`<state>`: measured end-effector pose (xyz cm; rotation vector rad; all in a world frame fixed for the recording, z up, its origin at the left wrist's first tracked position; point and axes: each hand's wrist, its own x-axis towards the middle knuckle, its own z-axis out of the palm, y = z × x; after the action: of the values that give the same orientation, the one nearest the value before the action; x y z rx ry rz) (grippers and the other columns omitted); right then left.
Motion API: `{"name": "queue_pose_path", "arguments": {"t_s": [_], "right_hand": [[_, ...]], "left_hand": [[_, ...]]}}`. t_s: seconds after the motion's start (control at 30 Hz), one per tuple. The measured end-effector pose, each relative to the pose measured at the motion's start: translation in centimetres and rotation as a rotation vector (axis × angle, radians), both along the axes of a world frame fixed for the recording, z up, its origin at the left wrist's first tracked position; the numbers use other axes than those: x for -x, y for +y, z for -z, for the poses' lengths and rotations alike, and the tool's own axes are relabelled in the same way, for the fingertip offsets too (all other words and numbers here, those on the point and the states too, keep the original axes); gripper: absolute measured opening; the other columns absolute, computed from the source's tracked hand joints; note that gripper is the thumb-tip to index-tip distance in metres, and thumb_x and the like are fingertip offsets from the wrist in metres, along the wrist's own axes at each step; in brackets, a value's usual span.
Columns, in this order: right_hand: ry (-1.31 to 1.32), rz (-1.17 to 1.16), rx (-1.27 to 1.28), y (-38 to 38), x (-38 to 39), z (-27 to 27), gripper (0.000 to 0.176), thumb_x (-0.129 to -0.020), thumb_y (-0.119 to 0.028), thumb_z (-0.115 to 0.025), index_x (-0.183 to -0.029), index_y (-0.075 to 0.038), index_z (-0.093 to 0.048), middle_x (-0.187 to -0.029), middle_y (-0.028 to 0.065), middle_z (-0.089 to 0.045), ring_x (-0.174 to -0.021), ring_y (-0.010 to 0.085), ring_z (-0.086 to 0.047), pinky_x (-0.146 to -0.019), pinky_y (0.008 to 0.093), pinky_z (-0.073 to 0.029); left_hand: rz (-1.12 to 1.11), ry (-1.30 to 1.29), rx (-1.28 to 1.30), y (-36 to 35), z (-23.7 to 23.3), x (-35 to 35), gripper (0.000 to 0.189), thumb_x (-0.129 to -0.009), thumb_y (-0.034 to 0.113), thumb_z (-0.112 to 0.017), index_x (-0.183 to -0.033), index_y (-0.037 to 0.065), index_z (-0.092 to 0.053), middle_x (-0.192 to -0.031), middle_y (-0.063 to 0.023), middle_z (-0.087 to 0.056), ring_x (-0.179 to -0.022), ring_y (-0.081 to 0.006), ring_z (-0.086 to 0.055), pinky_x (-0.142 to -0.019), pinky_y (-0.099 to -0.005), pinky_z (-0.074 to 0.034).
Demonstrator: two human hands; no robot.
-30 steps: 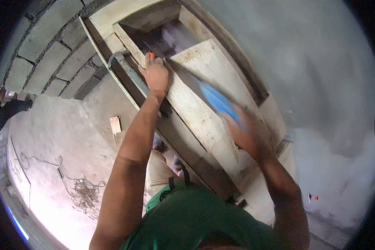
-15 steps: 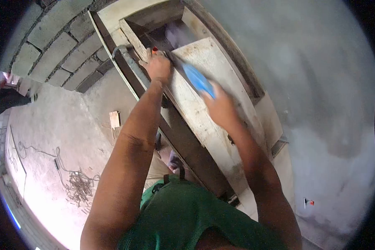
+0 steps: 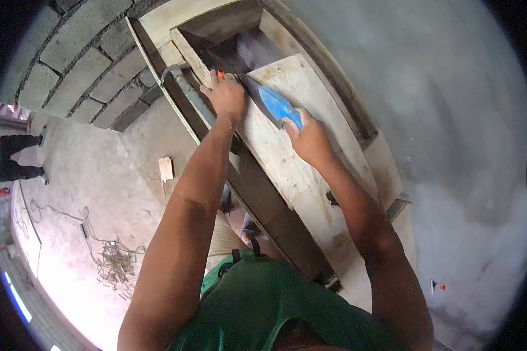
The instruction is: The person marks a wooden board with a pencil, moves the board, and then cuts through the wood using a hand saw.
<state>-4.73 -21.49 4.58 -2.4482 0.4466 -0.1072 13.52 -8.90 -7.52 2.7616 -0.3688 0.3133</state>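
Note:
My right hand (image 3: 309, 136) is closed round the end of a blue trowel-like tool (image 3: 277, 105), which lies along a pale board (image 3: 293, 158) marked with dirt. Just left of the tool, my left hand (image 3: 227, 96) is near the board's edge, its fingers around a small orange-red piece (image 3: 221, 74); whether this belongs to a longer tool is hard to tell. A dark blade-like strip runs between the two hands. Beside my left forearm, a grey bent metal bar (image 3: 188, 93) rests across a long brown channel (image 3: 263, 202).
Block wall (image 3: 88, 73) rises at the upper left. On the floor lie a small wooden piece (image 3: 166, 168), a cable (image 3: 61, 213) and a pile of thin scraps (image 3: 118, 263). Another person's dark-clothed legs (image 3: 14, 158) show at the far left. A grey plastered surface (image 3: 451, 146) fills the right.
The blue tool and my right hand look sharper and have shifted slightly. The view has moved a little, and more of the other person's legs shows at the far left.

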Motion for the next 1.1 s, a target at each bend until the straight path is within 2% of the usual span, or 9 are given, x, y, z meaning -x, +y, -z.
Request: {"name": "queue_pose_path", "arguments": {"t_s": [0.33, 0.43, 0.57, 0.77, 0.8, 0.83, 0.9, 0.97, 1.1], "right_hand": [[0.44, 0.108, 0.072, -2.2, 21.2, -15.2, 0.045, -0.094, -0.021, -0.061, -0.132, 0.0, -0.05, -0.124, 0.0292, -0.058, -0.114, 0.049, -0.056, -0.102, 0.0515, -0.043], [0.301, -0.054, 0.264, -1.2, 13.6, -11.0, 0.045, -0.094, -0.023, -0.062, -0.131, 0.0, -0.051, -0.121, 0.0287, -0.059, -0.112, 0.0476, -0.058, -0.097, 0.0495, -0.046], [-0.036, 0.016, 0.004, 1.1, -0.7, 2.1, 0.038, -0.092, -0.025, -0.064, -0.12, 0.0, -0.058, -0.094, 0.0293, -0.066, -0.089, 0.0467, -0.065, -0.075, 0.0478, -0.052], [0.109, 0.123, -0.037, 2.4, 5.0, -4.0, 0.037, -0.093, -0.026, -0.062, -0.119, -0.001, -0.057, -0.095, 0.0296, -0.066, -0.091, 0.0463, -0.065, -0.078, 0.0514, -0.052], [0.241, 0.142, -0.032, 1.8, 8.6, -7.7, 0.039, -0.094, -0.025, -0.061, -0.125, -0.002, -0.057, -0.11, 0.0296, -0.063, -0.1, 0.0439, -0.063, -0.085, 0.0489, -0.051], [0.118, -0.268, 0.315, -1.5, 14.4, -7.8, 0.04, -0.095, -0.023, -0.06, -0.128, -0.003, -0.056, -0.126, 0.0279, -0.057, -0.109, 0.0426, -0.06, -0.092, 0.0478, -0.05], [0.389, 0.113, 0.127, -2.3, 21.7, -12.4, 0.04, -0.094, -0.018, -0.059, -0.131, -0.005, -0.053, -0.135, 0.0273, -0.051, -0.125, 0.0415, -0.051, -0.103, 0.0512, -0.043], [0.371, 0.102, -0.052, -1.4, 23.0, -16.2, 0.04, -0.095, -0.019, -0.059, -0.129, -0.001, -0.052, -0.128, 0.0276, -0.056, -0.123, 0.0417, -0.053, -0.103, 0.05, -0.043], [0.174, 0.022, 0.073, -0.6, 9.9, -6.2, 0.037, -0.094, -0.021, -0.06, -0.124, -0.001, -0.055, -0.107, 0.0272, -0.064, -0.099, 0.0426, -0.064, -0.086, 0.0483, -0.051]], "left_hand": [[-0.045, 0.015, 0.107, -0.3, 0.6, -0.1, 0.027, -0.093, 0.015, -0.043, -0.1, 0.003, -0.066, -0.119, -0.0182, -0.066, -0.139, -0.031, -0.038, -0.103, -0.0715, -0.028], [-0.028, 0.0, 0.102, -0.3, 0.4, -0.4, 0.026, -0.092, 0.014, -0.043, -0.099, 0.003, -0.066, -0.118, -0.0188, -0.066, -0.138, -0.0322, -0.039, -0.104, -0.0714, -0.027], [-0.012, 0.008, 0.096, -0.2, -0.5, -0.1, 0.026, -0.092, 0.015, -0.044, -0.1, 0.003, -0.066, -0.122, -0.0173, -0.065, -0.138, -0.0322, -0.039, -0.104, -0.0723, -0.026], [-0.018, -0.005, 0.048, -0.4, 0.1, -0.4, 0.027, -0.093, 0.015, -0.044, -0.102, 0.003, -0.066, -0.122, -0.0151, -0.065, -0.139, -0.0304, -0.038, -0.104, -0.0733, -0.026], [-0.043, 0.029, 0.132, -0.4, 0.3, -0.2, 0.027, -0.093, 0.015, -0.043, -0.102, 0.003, -0.066, -0.12, -0.0149, -0.066, -0.14, -0.0301, -0.038, -0.104, -0.0733, -0.026], [-0.01, 0.043, 0.103, -0.1, -0.2, 0.0, 0.027, -0.093, 0.015, -0.043, -0.101, 0.003, -0.066, -0.118, -0.0151, -0.066, -0.14, -0.03, -0.036, -0.104, -0.0731, -0.026], [-0.021, 0.048, 0.113, -0.2, -0.5, 0.2, 0.027, -0.093, 0.014, -0.043, -0.101, 0.003, -0.066, -0.116, -0.0152, -0.066, -0.141, -0.03, -0.036, -0.105, -0.0725, -0.025], [-0.031, 0.049, 0.105, -0.2, -0.3, 0.1, 0.026, -0.093, 0.014, -0.043, -0.101, 0.004, -0.066, -0.115, -0.0154, -0.067, -0.141, -0.0299, -0.036, -0.106, -0.0719, -0.025], [-0.018, -0.012, 0.034, -0.2, 1.3, -0.3, 0.026, -0.092, 0.015, -0.045, -0.104, 0.005, -0.065, -0.113, -0.0153, -0.067, -0.139, -0.0309, -0.039, -0.103, -0.0693, -0.029]]}}
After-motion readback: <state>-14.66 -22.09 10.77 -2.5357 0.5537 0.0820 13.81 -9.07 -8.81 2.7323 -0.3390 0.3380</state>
